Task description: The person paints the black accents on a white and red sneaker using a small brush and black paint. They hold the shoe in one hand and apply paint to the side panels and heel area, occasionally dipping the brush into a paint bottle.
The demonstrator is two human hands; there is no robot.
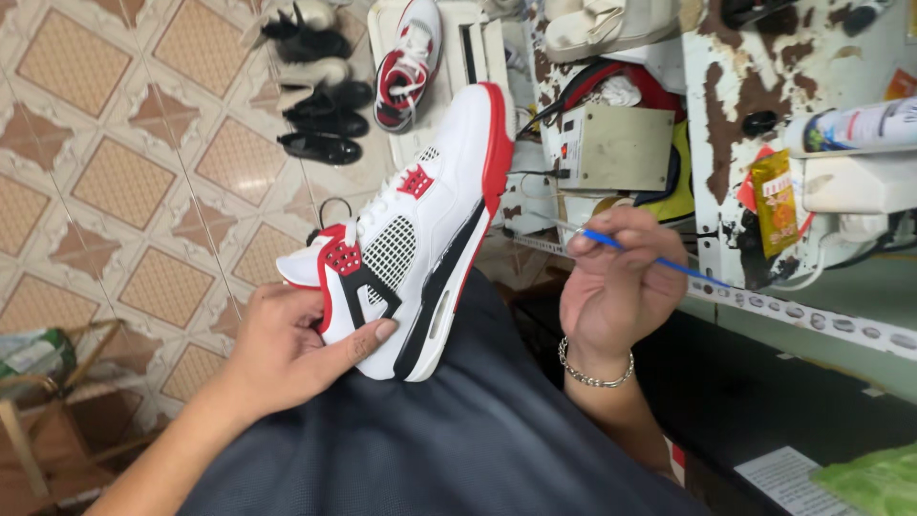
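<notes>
Black shoes (320,105) on tiled floor (115,182), spray can (850,126).

- A small orange-yellow sachet (774,203) hangs on the peeling white wall, at the right.
- A white spray can with a green and blue label (855,126) lies sideways on the shelf above it.
- A white printed paper sheet (789,478) lies at the bottom right, beside a green plastic bag (874,483).

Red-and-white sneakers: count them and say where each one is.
2. One sneaker rests on the person's lap, gripped at the heel by the left hand. A second sneaker lies on the white rack beyond it. Others may be hidden in the clutter.
</notes>
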